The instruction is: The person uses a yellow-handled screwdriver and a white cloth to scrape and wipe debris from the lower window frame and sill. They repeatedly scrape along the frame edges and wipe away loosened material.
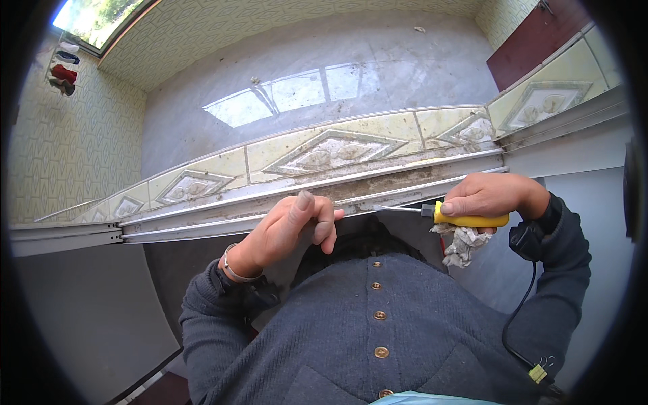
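Note:
My right hand (478,197) is closed on a screwdriver (471,217) with a yellow and dark handle, its metal shaft pointing left over the near edge of a dirty white window track (385,185). A crumpled, soiled white cloth or tissue (464,245) hangs below the handle, against the same hand. My left hand (304,220) is raised at the near edge of the track, left of the screwdriver's tip, with its fingers partly curled and nothing seen in them. Brown dirt lies in the channel between the rails. Beyond the rails runs a tiled sill (334,152) with diamond patterns and dirt specks.
Beyond the sill lies a grey floor (304,66) with window reflections and scattered debris. Patterned tiled walls (81,131) surround it, with a dark red door (536,40) at the upper right. Cloths (63,73) hang at the upper left. A cable (506,324) runs from my right wrist.

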Motion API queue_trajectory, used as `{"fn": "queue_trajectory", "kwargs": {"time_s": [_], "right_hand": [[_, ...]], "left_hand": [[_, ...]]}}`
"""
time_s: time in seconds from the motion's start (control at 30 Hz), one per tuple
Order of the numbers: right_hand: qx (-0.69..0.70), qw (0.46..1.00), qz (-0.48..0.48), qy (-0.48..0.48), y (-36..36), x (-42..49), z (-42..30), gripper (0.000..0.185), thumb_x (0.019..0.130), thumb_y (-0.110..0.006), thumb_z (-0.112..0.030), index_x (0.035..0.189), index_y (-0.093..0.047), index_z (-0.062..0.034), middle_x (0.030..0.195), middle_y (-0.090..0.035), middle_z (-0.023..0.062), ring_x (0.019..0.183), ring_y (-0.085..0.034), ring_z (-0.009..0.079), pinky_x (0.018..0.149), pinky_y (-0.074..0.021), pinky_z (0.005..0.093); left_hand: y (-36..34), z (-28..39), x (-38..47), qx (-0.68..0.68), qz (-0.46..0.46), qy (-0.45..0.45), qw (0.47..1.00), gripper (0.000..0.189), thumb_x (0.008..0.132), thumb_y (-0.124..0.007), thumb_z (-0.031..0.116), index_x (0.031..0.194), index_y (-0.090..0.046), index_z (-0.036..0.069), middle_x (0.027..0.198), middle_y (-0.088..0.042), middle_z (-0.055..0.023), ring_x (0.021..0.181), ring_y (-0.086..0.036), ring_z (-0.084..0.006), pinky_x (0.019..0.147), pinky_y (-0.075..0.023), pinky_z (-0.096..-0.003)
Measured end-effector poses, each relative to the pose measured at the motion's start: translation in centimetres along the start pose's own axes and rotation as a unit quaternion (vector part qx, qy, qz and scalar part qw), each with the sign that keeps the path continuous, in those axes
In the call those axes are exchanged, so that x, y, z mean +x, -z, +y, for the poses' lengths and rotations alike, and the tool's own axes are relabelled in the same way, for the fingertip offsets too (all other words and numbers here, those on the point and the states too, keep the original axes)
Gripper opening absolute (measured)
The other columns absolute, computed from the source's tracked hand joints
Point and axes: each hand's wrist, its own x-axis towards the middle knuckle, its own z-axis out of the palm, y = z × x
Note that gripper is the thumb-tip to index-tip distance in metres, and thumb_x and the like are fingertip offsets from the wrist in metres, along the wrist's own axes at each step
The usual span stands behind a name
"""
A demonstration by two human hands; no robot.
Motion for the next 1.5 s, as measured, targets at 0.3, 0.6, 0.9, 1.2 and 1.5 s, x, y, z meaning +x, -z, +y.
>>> {"fn": "queue_trajectory", "kwargs": {"time_s": [0.3,0.6,0.9,1.2,1.5], "right_hand": [[-0.024,0.998,-0.044,-0.038,0.8,1.6,-3.0,0.056,0.103,-0.042,-0.047,0.101,-0.067,0.0028,0.063,-0.061,0.0047,0.048,-0.060,0.0117,0.047,-0.0495,0.0262],[0.069,0.995,-0.057,0.040,0.3,2.7,-0.7,0.059,0.102,-0.043,-0.052,0.100,-0.065,0.0030,0.065,-0.060,0.0050,0.048,-0.059,0.0123,0.045,-0.0480,0.0260],[0.004,1.000,-0.011,-0.019,0.2,-0.5,-0.2,0.056,0.102,-0.042,-0.049,0.100,-0.068,0.0006,0.066,-0.062,0.0045,0.051,-0.061,0.0111,0.050,-0.0500,0.0255],[-0.018,1.000,-0.004,-0.012,-0.3,1.2,-2.2,0.056,0.103,-0.041,-0.047,0.095,-0.067,0.0014,0.063,-0.062,0.0053,0.049,-0.061,0.0114,0.049,-0.0490,0.0269],[0.062,0.997,-0.047,-0.002,-0.3,2.2,-0.7,0.055,0.103,-0.043,-0.049,0.094,-0.066,0.0003,0.070,-0.063,0.0049,0.055,-0.062,0.0128,0.054,-0.0487,0.0266]], "left_hand": [[0.3,-1.3,1.8,-0.014,-0.032,0.059,0.998,0.068,0.104,-0.015,0.057,0.074,-0.050,0.006,0.069,-0.057,-0.0061,0.072,-0.056,-0.0142,0.079,-0.0441,-0.0290],[0.2,-2.2,2.7,-0.152,0.012,-0.103,0.983,0.064,0.104,-0.013,0.056,0.071,-0.041,0.009,0.065,-0.048,-0.0029,0.063,-0.054,-0.0150,0.110,-0.0380,-0.0450],[1.0,-0.1,-1.8,-0.031,0.028,-0.026,0.999,0.065,0.104,-0.014,0.055,0.069,-0.042,0.008,0.063,-0.049,-0.0021,0.061,-0.052,-0.0150,0.111,-0.0356,-0.0445],[0.2,-2.4,-0.1,-0.008,0.023,-0.015,1.000,0.066,0.104,-0.017,0.057,0.071,-0.044,0.006,0.067,-0.053,-0.0055,0.069,-0.056,-0.0154,0.109,-0.0378,-0.0422],[-0.2,-2.6,1.5,-0.096,0.055,-0.145,0.983,0.065,0.101,-0.017,0.062,0.070,-0.042,0.010,0.070,-0.044,-0.0014,0.068,-0.058,-0.0166,0.107,-0.0415,-0.0535]]}}
